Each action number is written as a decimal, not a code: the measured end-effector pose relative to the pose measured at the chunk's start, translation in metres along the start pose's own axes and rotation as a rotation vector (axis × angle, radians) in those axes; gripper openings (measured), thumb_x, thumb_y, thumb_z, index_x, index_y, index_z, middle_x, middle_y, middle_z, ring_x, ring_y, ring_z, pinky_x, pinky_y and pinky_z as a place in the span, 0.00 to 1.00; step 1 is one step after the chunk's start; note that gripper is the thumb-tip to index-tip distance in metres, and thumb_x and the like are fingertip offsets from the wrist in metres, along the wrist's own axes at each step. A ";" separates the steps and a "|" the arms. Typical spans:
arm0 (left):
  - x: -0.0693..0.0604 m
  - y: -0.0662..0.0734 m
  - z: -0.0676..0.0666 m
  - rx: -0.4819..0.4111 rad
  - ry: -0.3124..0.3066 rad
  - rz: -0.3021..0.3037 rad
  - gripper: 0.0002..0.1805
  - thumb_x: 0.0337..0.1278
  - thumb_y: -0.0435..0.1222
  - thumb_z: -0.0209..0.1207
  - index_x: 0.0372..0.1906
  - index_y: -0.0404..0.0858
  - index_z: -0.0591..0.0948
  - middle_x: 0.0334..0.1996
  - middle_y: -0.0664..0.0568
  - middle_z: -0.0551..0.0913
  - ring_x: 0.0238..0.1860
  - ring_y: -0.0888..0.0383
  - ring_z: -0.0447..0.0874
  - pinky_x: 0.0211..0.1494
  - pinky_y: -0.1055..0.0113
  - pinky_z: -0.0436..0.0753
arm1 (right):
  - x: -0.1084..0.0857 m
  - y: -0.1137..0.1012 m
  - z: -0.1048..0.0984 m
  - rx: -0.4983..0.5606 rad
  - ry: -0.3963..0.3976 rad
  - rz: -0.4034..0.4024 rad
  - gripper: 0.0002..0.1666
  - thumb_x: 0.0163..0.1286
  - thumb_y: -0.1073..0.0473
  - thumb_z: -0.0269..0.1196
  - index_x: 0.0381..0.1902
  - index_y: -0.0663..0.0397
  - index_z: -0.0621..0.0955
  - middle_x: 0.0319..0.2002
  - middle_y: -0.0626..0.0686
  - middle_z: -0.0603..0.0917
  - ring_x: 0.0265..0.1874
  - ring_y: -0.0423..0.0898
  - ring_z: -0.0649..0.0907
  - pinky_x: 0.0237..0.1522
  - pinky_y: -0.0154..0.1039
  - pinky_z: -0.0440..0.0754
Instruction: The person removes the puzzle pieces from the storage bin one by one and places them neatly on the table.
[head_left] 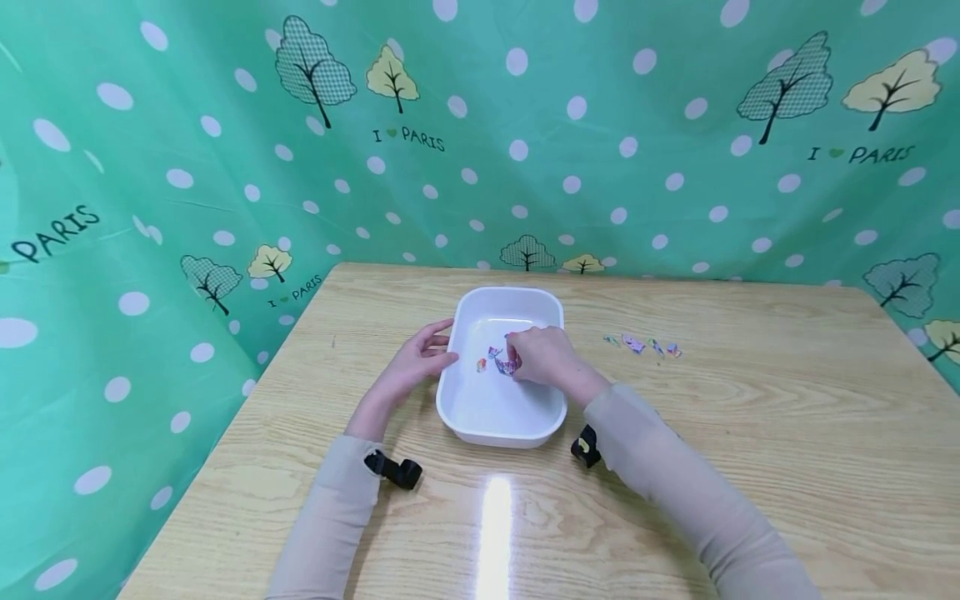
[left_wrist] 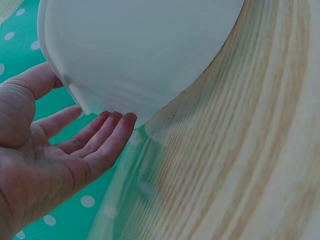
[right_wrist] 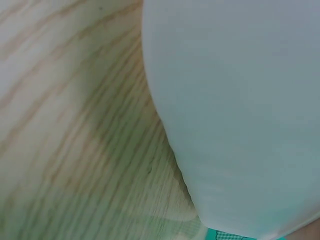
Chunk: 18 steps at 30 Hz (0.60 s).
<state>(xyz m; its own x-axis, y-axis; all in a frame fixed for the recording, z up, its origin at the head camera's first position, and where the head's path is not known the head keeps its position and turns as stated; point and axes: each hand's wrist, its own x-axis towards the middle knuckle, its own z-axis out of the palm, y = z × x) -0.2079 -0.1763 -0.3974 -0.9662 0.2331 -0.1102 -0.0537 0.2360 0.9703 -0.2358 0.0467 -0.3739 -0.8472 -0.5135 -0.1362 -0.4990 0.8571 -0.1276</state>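
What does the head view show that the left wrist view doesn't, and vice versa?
Only head: the right hand inside the white, plastic-looking, rounded rectangular tub, small multicoloured flat pieces beside its fingers, and more on the light wood-grain table.
Only left wrist: the palm of the left hand.
Both: that hand at the tub's side, the table, and white-dotted green cloth.

A dotted green cloth [head_left: 547,196] printed with trees [head_left: 313,68] hangs behind a wood-grain table [head_left: 787,450].
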 end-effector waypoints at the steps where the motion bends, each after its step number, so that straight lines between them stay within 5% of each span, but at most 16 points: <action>1: 0.000 0.000 0.000 -0.002 0.000 -0.001 0.34 0.55 0.34 0.58 0.67 0.46 0.60 0.57 0.39 0.69 0.53 0.48 0.73 0.47 0.63 0.81 | 0.000 0.000 0.000 0.001 0.001 0.000 0.11 0.50 0.52 0.69 0.27 0.42 0.76 0.22 0.41 0.77 0.25 0.40 0.75 0.32 0.35 0.71; 7: -0.004 0.008 0.001 -0.013 -0.016 -0.016 0.34 0.55 0.33 0.57 0.68 0.44 0.59 0.58 0.38 0.68 0.54 0.46 0.71 0.48 0.62 0.80 | -0.001 0.001 0.000 0.008 0.017 -0.006 0.12 0.49 0.52 0.70 0.25 0.42 0.75 0.20 0.41 0.76 0.24 0.41 0.75 0.30 0.34 0.70; 18: 0.000 0.000 0.000 -0.002 0.006 -0.011 0.34 0.55 0.34 0.57 0.67 0.46 0.61 0.56 0.41 0.69 0.54 0.47 0.72 0.48 0.62 0.80 | -0.003 0.003 -0.003 0.103 0.062 -0.028 0.12 0.49 0.55 0.70 0.24 0.44 0.75 0.20 0.42 0.76 0.24 0.41 0.75 0.29 0.35 0.70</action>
<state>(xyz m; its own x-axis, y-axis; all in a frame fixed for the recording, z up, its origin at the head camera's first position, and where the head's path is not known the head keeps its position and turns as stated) -0.2081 -0.1759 -0.3971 -0.9671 0.2243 -0.1198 -0.0653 0.2362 0.9695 -0.2347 0.0508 -0.3707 -0.8444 -0.5311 -0.0703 -0.5041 0.8321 -0.2314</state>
